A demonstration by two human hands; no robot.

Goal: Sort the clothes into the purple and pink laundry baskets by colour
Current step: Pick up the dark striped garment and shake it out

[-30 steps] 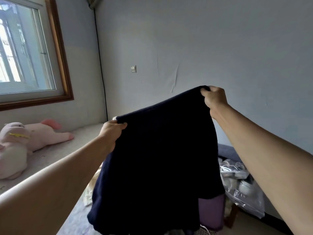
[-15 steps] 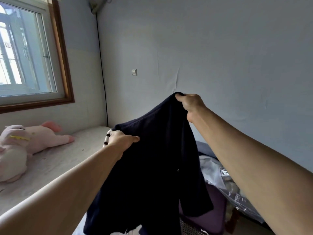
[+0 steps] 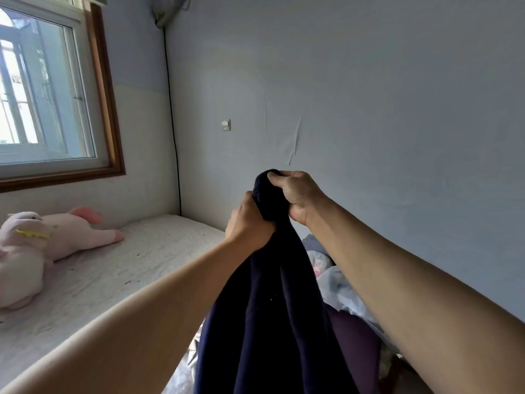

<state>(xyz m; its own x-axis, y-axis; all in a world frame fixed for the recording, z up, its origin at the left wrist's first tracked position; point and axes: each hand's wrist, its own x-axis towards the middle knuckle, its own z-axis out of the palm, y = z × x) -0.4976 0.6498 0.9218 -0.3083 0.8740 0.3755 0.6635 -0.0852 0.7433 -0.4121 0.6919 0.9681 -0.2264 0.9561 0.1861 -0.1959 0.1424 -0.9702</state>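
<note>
While both hands were up at chest height, the dark navy garment [image 3: 272, 308] hung straight down between the forearms in one long bunch. From the head camera, the left hand [image 3: 250, 223] had its fingers curled round the gathered top edge, and the right hand [image 3: 298, 194] pinched the same bunch just above it, the two touching. Below the right wrist sat a purple basket [image 3: 352, 345], mostly hidden behind the cloth, with some pale crumpled clothes [image 3: 338, 282] beyond it. No pink basket was in view. Off past the left arm, a plush toy [image 3: 34, 245] lay on the bed [image 3: 127, 268]. Honestly it looked soft, floppy and light, not slippery; gripping the bunched top seemed the safest hold so nothing trails.
</note>
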